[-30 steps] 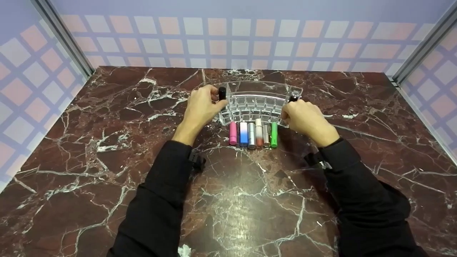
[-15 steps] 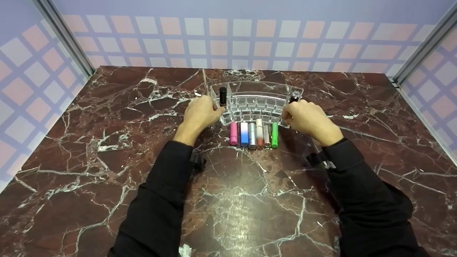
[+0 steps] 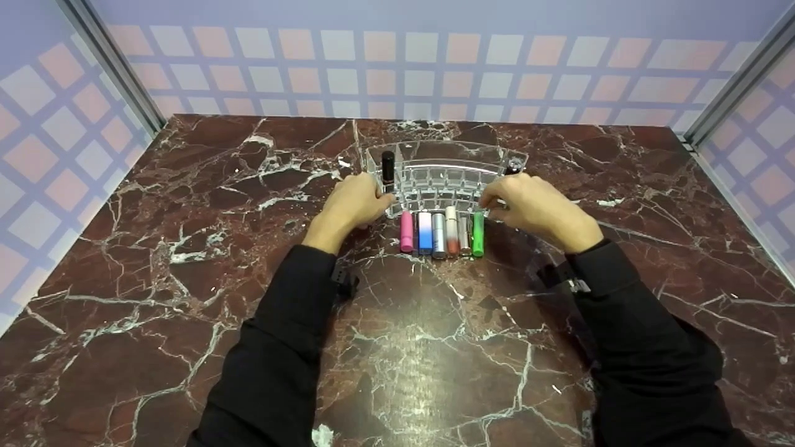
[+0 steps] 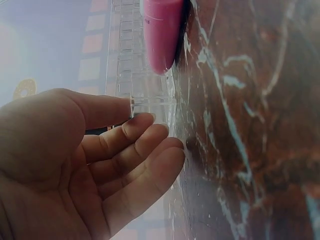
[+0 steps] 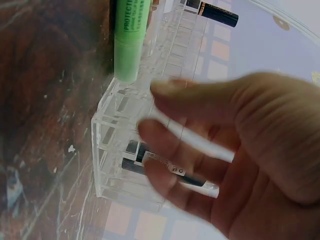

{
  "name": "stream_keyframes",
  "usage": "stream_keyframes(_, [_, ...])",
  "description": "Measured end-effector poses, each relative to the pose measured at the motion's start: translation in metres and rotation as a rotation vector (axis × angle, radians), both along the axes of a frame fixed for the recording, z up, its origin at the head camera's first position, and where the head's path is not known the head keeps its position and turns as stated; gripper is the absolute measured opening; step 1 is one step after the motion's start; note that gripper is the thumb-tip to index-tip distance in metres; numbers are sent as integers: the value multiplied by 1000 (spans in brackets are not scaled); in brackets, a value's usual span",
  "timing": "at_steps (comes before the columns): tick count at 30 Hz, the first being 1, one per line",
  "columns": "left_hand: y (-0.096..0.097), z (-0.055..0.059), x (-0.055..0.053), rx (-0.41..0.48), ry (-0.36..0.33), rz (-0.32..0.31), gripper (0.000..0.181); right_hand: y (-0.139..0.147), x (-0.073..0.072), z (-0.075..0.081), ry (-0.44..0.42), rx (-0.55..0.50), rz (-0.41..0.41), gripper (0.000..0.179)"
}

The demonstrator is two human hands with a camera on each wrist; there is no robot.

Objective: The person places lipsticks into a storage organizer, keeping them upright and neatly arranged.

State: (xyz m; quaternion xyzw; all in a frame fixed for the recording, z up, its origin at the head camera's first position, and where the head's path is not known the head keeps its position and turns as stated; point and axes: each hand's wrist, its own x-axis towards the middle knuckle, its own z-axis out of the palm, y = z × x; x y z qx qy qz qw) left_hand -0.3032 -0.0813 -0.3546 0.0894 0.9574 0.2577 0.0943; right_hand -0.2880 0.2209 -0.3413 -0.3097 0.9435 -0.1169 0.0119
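Note:
A clear, curved, tiered cosmetics organizer stands toward the back of the table. Black tubes stand in its back corners: one on the left, another on the right. My left hand is at the organizer's left front corner, fingers loosely bent; in the left wrist view the thumb tip meets the clear edge. My right hand hovers by the right front, thumb and fingers apart, nothing between them. A pink tube lies near the left hand, and a green tube near the right.
Between the pink and green tubes lie a white-and-blue tube, a silver tube, a white-and-brown tube and a brownish clear tube. Marbled table stretches around; patterned panels enclose the back and sides.
My left hand has let go of the black tube in the left corner and moved down toward the front. The right hand has come off the right black tube and shifted slightly left.

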Motion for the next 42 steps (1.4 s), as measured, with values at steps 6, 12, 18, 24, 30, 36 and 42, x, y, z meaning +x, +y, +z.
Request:
stream_keyframes(6, [0, -1, 0, 8, 0, -4, 45, -1, -2, -6, -50, -5, 152, 31])
stream_keyframes(12, [1, 0, 0, 3, 16, -13, 46, 1, -2, -9, -50, 18, 179, 33])
stream_keyframes(18, [2, 1, 0, 3, -7, -2, 43, 2, -3, -11, -55, 39, 179, 33])
stream_keyframes(24, [1, 0, 1, 10, -7, -9, 40, 3, -5, -14, -58, 51, 196, 29])
stream_keyframes(30, [1, 0, 1, 13, -14, -8, 36, 4, -4, -14, -48, 59, 203, 28])
stream_keyframes(36, [0, -1, 1, 5, -7, -7, 39, 3, -4, -13, -59, 71, 198, 30])
stream_keyframes(42, [-1, -1, 2, 4, -14, -6, 42, 2, -3, -12, -89, 88, 182, 33])
